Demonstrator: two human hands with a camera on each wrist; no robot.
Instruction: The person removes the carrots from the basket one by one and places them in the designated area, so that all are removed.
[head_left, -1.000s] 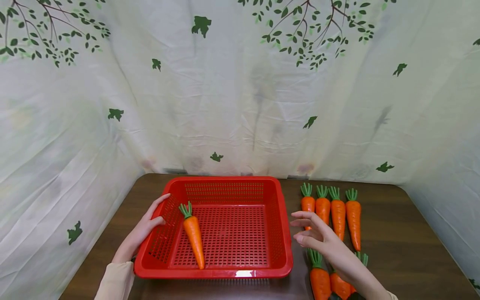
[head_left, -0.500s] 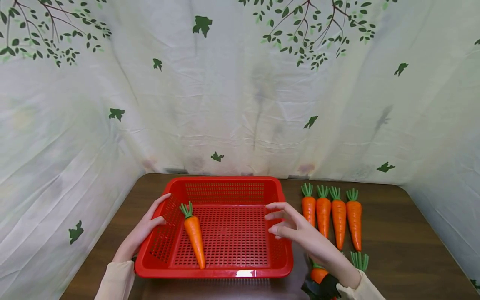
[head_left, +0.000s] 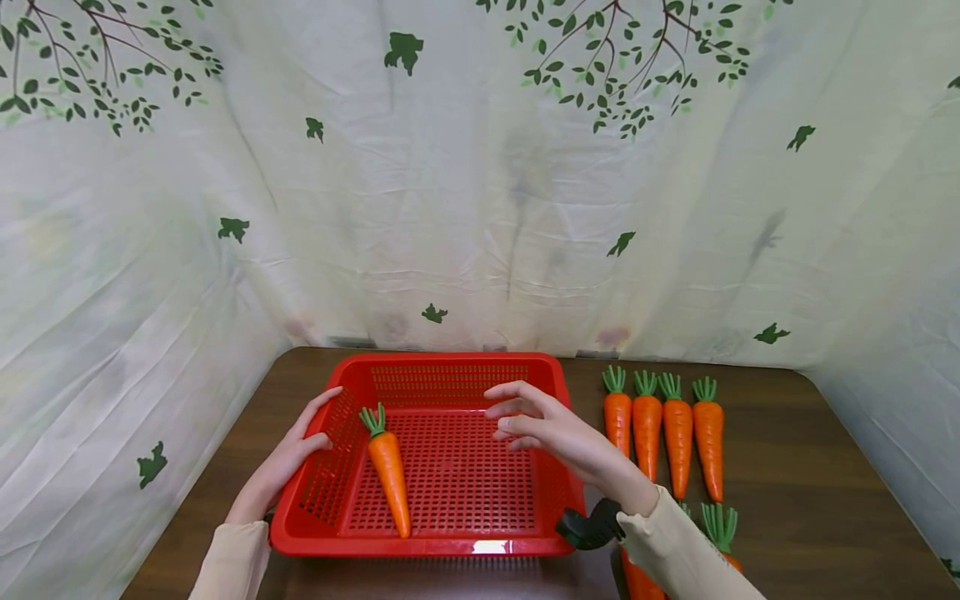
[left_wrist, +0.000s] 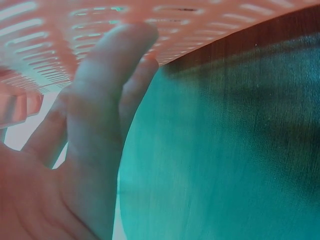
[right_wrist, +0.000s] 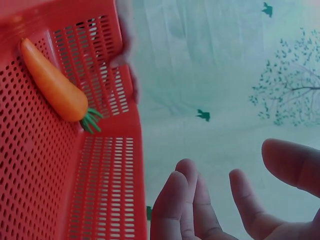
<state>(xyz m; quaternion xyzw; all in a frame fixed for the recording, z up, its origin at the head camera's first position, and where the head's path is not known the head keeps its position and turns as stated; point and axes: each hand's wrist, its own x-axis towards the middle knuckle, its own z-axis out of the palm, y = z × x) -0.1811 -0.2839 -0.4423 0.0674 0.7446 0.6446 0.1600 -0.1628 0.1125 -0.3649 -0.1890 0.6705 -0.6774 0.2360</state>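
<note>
A red plastic basket [head_left: 450,546] with perforated walls sits on the table, one orange carrot [head_left: 388,479] with a green top lying in its left part. My left hand [head_left: 288,458] grips the basket's left rim; in the left wrist view its fingers [left_wrist: 97,100] lie along the outer wall. Over the basket's right side hovers my right hand [head_left: 551,429], holding nothing, its fingers loosely bent and apart from the thumb. In the right wrist view the same carrot [right_wrist: 55,87] shows beyond those fingers [right_wrist: 170,205].
Right of the basket, a back row of carrots [head_left: 677,437] lies side by side on the brown table [head_left: 810,483]. More carrots [head_left: 720,529] lie nearer, partly hidden by my right sleeve [head_left: 675,542]. A leaf-printed curtain [head_left: 480,208] encloses the table.
My right hand has moved left, from over the carrots to above the basket's right side, still holding nothing. The left hand, basket and its carrot have stayed put.
</note>
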